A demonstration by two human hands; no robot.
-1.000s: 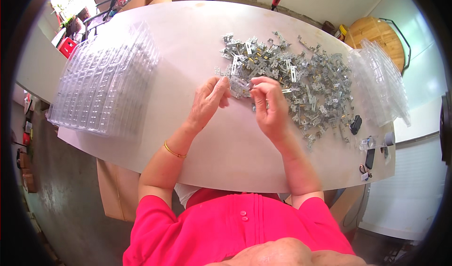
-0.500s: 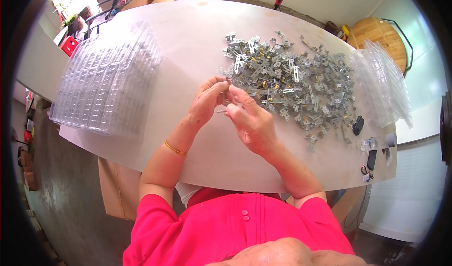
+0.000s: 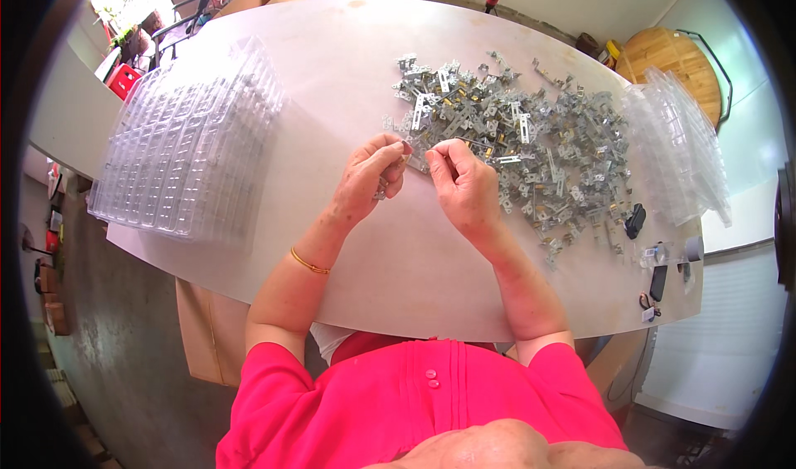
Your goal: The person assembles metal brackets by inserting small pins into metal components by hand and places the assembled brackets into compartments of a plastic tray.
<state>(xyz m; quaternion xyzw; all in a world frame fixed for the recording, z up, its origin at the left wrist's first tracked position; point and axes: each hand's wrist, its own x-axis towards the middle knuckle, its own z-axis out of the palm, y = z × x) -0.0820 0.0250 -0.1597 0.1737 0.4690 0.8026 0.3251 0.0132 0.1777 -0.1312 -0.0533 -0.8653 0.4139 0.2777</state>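
One small, grey metal piece (image 3: 381,189) sits in our curled left hand (image 3: 361,178), just left of our bent-fingered right hand (image 3: 467,189). We can't see which way the piece points, or whether our right grips anything.

the left hand (image 3: 365,177) is curled around a small metal part (image 3: 381,189) above the bench (image 3: 356,270). the right hand (image 3: 466,187) is just beside it, fingertips pinched; whether they grip anything is too small to tell. beyond them lies a heap (image 3: 525,127) of metal parts, between stacked clear trays (image 3: 178,150) at left and a clear stack (image 3: 676,150) at right.
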